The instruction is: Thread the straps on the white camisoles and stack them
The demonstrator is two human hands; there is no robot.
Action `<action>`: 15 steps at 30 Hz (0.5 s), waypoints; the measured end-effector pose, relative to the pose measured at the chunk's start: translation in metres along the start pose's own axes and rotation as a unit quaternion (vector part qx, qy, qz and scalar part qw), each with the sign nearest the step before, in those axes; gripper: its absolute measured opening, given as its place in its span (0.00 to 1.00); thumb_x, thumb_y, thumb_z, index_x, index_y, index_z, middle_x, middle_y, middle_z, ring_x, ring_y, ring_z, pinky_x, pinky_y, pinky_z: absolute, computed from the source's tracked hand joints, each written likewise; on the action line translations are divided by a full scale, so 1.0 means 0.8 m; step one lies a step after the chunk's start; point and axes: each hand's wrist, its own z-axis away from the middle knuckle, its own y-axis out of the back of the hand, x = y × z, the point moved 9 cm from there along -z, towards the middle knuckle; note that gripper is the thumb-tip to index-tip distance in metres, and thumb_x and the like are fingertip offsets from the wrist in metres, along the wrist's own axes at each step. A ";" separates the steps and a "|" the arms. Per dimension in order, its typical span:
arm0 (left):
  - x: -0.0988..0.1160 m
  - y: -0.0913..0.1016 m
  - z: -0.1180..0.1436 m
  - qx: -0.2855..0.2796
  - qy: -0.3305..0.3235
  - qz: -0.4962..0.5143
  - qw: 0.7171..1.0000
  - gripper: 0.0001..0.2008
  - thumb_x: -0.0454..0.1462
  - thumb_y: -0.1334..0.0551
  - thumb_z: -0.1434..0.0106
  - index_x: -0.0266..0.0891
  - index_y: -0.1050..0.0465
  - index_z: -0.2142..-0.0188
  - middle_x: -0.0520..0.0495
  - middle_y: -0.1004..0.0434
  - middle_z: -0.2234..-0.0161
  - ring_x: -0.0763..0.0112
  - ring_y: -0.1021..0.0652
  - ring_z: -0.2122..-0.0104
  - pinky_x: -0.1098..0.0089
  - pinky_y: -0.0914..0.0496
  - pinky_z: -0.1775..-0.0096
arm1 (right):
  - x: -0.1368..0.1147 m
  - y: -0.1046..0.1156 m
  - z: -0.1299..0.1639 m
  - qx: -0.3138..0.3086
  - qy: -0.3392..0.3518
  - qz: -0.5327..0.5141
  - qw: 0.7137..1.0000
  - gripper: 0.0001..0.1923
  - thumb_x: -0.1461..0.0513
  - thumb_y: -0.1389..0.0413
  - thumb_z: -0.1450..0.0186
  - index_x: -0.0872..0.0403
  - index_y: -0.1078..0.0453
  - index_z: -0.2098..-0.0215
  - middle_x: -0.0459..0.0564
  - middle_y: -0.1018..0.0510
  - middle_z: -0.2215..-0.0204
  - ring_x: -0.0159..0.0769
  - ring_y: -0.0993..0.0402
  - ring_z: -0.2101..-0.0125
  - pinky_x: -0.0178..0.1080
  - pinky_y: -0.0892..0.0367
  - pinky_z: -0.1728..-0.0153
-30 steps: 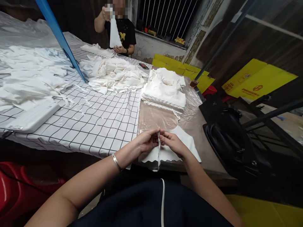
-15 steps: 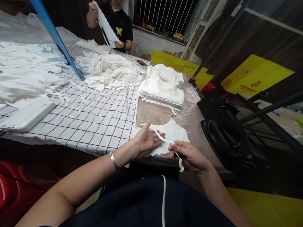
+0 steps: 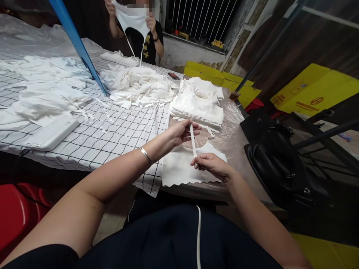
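A white camisole top [image 3: 179, 170] with a wavy hem lies flat at the table's near edge, below my hands. One of its thin straps [image 3: 193, 140] is stretched almost upright between them. My left hand [image 3: 182, 133], with a silver bangle on the wrist, pinches the strap's upper end; its other fingers are loosely curled. Lower down, my right hand [image 3: 211, 164] grips the same strap between thumb and fingers, hiding its lower end. Just beyond is a neat stack of white tops [image 3: 200, 102] with scalloped edges.
Piles of white garments [image 3: 146, 87] cover the checked tablecloth [image 3: 126, 130]. A white flat box-like device [image 3: 53, 136] sits at left, near a blue post [image 3: 78, 45]. A black bag [image 3: 280, 164] is at right. Across the table, a person [image 3: 151, 45] holds up a white top.
My left hand has gone from an open palm under the strap to pinching its upper end, lifted farther from me. The strap has turned upright. The person opposite has spread their top.
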 end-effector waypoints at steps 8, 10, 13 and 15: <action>-0.001 0.056 0.021 0.083 -0.193 -0.322 0.923 0.06 0.35 0.36 0.40 0.36 0.26 0.74 0.49 0.27 0.73 0.69 0.28 0.70 0.70 0.33 0.65 | -0.013 0.025 -0.049 0.115 -0.045 -0.177 0.977 0.08 0.64 0.31 0.43 0.56 0.26 0.71 0.47 0.25 0.73 0.28 0.29 0.73 0.27 0.36 0.76; -0.023 0.054 0.033 0.058 -0.197 -0.313 0.927 0.07 0.37 0.37 0.40 0.36 0.26 0.73 0.49 0.26 0.73 0.70 0.28 0.70 0.71 0.34 0.66 | -0.015 0.025 -0.054 0.125 -0.033 -0.190 0.973 0.10 0.64 0.30 0.44 0.56 0.26 0.72 0.46 0.25 0.74 0.28 0.29 0.73 0.27 0.35 0.75; -0.041 0.049 0.044 0.053 -0.205 -0.284 0.935 0.09 0.39 0.37 0.41 0.36 0.24 0.73 0.48 0.25 0.71 0.70 0.27 0.70 0.72 0.33 0.67 | -0.019 0.019 -0.059 0.117 0.007 -0.194 0.974 0.18 0.59 0.25 0.53 0.57 0.26 0.73 0.43 0.28 0.78 0.27 0.32 0.76 0.28 0.35 0.75; -0.044 0.047 0.045 0.058 -0.209 -0.274 0.937 0.09 0.40 0.37 0.42 0.36 0.24 0.74 0.49 0.26 0.73 0.71 0.28 0.71 0.72 0.34 0.68 | -0.021 0.014 -0.060 0.111 0.029 -0.192 0.975 0.23 0.55 0.23 0.60 0.57 0.26 0.74 0.42 0.30 0.79 0.26 0.35 0.77 0.29 0.35 0.75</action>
